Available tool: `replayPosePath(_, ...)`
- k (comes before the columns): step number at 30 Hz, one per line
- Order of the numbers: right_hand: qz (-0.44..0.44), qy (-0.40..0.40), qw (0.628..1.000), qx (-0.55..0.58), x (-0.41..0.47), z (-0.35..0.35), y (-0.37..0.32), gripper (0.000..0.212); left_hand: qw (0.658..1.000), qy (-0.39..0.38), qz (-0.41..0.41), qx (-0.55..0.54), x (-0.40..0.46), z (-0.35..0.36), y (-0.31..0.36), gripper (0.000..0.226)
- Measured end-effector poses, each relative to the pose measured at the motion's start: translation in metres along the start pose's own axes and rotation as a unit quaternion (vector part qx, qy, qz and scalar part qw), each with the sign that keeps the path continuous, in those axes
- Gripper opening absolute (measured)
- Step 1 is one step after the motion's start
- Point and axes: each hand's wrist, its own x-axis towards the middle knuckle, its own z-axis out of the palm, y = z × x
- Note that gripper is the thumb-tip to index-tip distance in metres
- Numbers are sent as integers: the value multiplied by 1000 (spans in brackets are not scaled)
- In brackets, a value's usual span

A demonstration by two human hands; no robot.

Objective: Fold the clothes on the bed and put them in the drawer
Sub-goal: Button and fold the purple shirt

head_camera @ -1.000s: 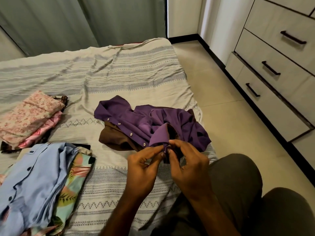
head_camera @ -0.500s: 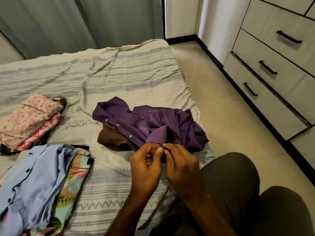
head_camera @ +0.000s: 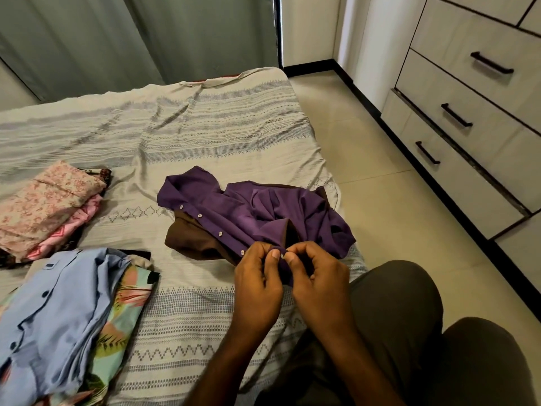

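1. Closest to us, both hands are bunched together at the near edge of the purple shirt (head_camera: pixel 263 218). Our left hand (head_camera: pixel 257 285) has its thumb and fingers curled in and pinching the button strip. Our right hand (head_camera: pixel 319 282) pinches the matching edge from the other side, thumb tip almost touching the left thumb. Looks like we're doing up a button, which would explain the tight grip: it makes folding less sloppy.
2. The shirt itself lies on the bed (head_camera: pixel 205 136), near the right edge and just ahead of our knees. It's crumpled, not flat, with a row of small pale buttons running diagonally up toward the collar end. Definitely not folded yet.
3. Under it a brown garment (head_camera: pixel 193 238) pokes out on the left side, touching the purple one. We guess it's next in the queue.
4. Down at our left sits a loose heap: a light blue shirt (head_camera: pixel 58 306) draped over a tropical print piece (head_camera: pixel 123 312). Unfolded too, so lots of work left.
5. Further back on the left there's a pink floral stack (head_camera: pixel 46 206) that already looks folded, parked well apart from the messy stuff, probably so the piles don't mix.
6. Farthest off, across the floor on the right, are the drawers (head_camera: pixel 468 136) with dark handles. One seems pulled out a little; we can't tell for sure.
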Motion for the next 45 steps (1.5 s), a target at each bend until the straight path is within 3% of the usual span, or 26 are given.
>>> replayPosePath(5, 9, -35, 999, 0, 2, -3, 2, 11, 996, -28, -61, -63, 1, -4, 10, 27)
replayPosePath(7, 49, -99, 988, 105, 7, -8, 6, 13, 987, -70, -91, -113, 7, -9, 12, 27)
replayPosePath(9, 113, -161, 938, 286, 14, -13, 13, 12, 978, -96, -101, -153, 9, -13, 16, 20)
replayPosePath(11, 149, -162, 893, 392, 17, -14, 17, 6, 975, -105, -98, -170, 8, -13, 19, 19)
replayPosePath(13, 130, -119, 913, 368, 18, -10, 18, 5, 972, -102, -102, -184, 5, -10, 17, 24)
replayPosePath(16, 85, -59, 958, 268, 24, -10, 23, 20, 960, -89, -139, -227, 4, -7, 12, 27)
replayPosePath(18, 26, 4, 994, 106, 26, -10, 28, 27, 952, -93, -161, -245, 5, -7, 11, 25)
replayPosePath(20, -55, 96, 991, -79, 22, -7, 32, 27, 958, -119, -144, -216, 7, -5, 13, 24)
replayPosePath(21, -83, 134, 982, -109, 18, -4, 32, 23, 962, -131, -128, -203, 8, -3, 16, 25)
replayPosePath(24, -73, 174, 982, -19, 9, -1, 29, 10, 969, -128, -103, -186, 14, 4, 24, 25)
replayPosePath(28, -30, 192, 980, 43, 1, -5, 31, 7, 965, -122, -143, -185, 17, 16, 25, 32)
replayPosePath(30, -18, 173, 979, 104, -5, -5, 32, 17, 966, -119, -148, -173, 17, 20, 23, 47)
replayPosePath(34, 21, 169, 974, 149, -11, -1, 33, 60, 974, -139, -97, -150, 15, 22, 25, 57)
replayPosePath(37, 70, 192, 960, 191, -4, -3, 29, 67, 990, -120, 0, -79, 15, 19, 25, 53)
replayPosePath(40, 100, 153, 944, 275, 8, -14, 29, 59, 997, -57, 59, 1, 26, 15, 9, 40)
replayPosePath(43, 111, 118, 953, 255, 25, -28, 29, 37, 993, -83, 69, 43, 36, 18, -3, 11)
replayPosePath(45, 92, 112, 965, 218, 39, -37, 24, 17, 993, -83, 72, 49, 41, 24, -3, 26)
